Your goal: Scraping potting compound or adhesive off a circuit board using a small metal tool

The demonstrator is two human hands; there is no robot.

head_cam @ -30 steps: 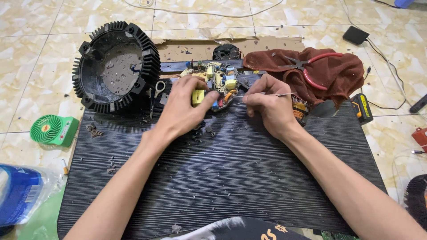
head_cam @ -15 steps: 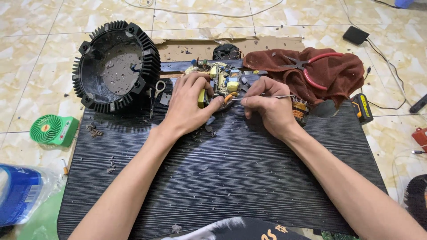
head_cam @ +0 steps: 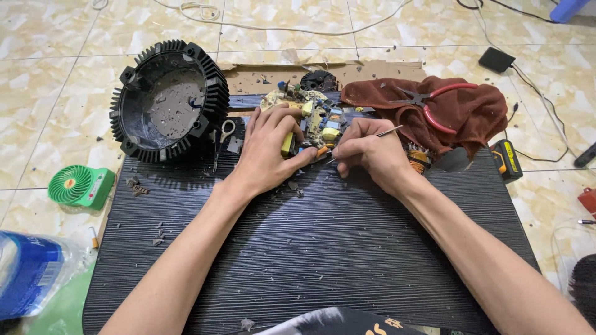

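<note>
A crowded circuit board (head_cam: 313, 115) is held tilted at the mat's far edge; a thin metal pick (head_cam: 371, 138) is angled toward it.

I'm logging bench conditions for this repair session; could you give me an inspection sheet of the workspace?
Surface: black ribbed mat on a tiled floor, dusted with small debris.
Job's things: circuit board with yellow and blue parts; thin metal probe.
Clutter: black finned round housing, brown cloth with red-handled pliers, small scissors, green mini fan, plastic bottle, cardboard.
Grips: left hand holds the board; right hand pinches the probe.
Cables: white cord along the top; black lead at right.
Surroundings: nothing seen beyond floor tiles.
</note>
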